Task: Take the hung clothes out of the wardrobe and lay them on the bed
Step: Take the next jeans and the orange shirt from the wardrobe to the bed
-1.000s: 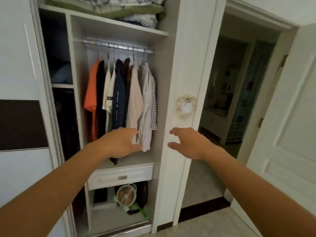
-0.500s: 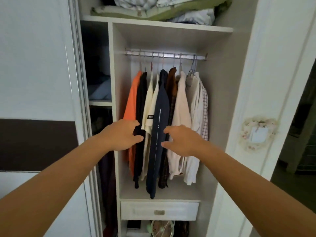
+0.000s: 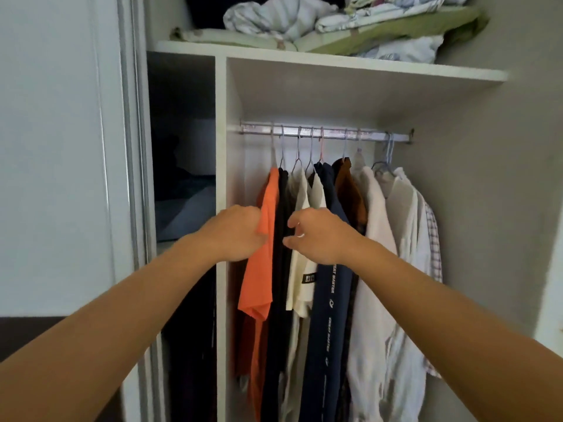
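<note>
At the rail, closer now; left hand (image 3: 236,234) touching orange hanging shirt (image 3: 262,254); right hand (image 3: 320,236) loosely curled, pinching nothing clearly; lifting-off next.

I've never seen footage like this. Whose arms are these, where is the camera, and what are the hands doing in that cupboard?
No machine here: a person wears a camera on the head, so you see their own bare arms from above. The left hand touches the orange T-shirt at the left end of the metal rail; whether it grips is unclear. The right hand, fingers curled, reaches among the black garment and cream shirt. All clothes hang on hangers. Folded bedding lies on the top shelf.
</note>
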The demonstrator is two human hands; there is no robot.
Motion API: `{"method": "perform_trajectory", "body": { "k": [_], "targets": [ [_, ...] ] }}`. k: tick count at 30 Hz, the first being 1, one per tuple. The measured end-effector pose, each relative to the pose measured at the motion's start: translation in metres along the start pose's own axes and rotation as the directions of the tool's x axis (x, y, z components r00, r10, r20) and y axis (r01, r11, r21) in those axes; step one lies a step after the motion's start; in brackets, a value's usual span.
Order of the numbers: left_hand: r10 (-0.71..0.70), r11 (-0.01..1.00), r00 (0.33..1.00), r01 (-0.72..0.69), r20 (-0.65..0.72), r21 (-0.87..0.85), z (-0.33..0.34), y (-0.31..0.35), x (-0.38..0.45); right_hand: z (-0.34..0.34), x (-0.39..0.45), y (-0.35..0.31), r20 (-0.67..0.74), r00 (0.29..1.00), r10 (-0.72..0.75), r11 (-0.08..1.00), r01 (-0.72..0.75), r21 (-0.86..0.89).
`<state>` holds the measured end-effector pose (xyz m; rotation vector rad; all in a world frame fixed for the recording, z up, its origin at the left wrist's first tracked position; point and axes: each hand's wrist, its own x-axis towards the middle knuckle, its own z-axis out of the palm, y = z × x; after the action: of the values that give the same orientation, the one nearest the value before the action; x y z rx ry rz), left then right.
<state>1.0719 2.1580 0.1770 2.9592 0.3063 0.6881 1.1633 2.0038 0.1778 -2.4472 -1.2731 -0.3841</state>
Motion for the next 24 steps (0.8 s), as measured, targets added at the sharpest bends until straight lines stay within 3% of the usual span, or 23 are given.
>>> {"method": "perform_trajectory", "body": {
  "k": [4,12,21,24],
  "targets": [
    [0.073,0.996,0.992,-0.068,-0.102,0.052,-0.01,-0.016,0.042,-0.002,0.07,-0.006,-0.115,0.993,0.022,0.998,-0.014,0.066],
    [0.089,0.994,0.995,-0.086,-0.047,0.062,-0.006,-0.021,0.093,0.002,0.158,0.002,-0.217,0.965,0.146,0.988,-0.13,0.085],
    [-0.018,0.99,0.992,0.036,-0.128,0.139,0.004,-0.021,0.113,0.004,0.189,0.001,-0.117,0.965,0.234,0.912,-0.259,-0.317],
    [-0.038,0.99,0.993,0.053,-0.115,0.128,0.006,-0.024,0.116,0.004,0.195,0.004,-0.099,0.962,0.254,0.899,-0.273,-0.343]
  ]
}}
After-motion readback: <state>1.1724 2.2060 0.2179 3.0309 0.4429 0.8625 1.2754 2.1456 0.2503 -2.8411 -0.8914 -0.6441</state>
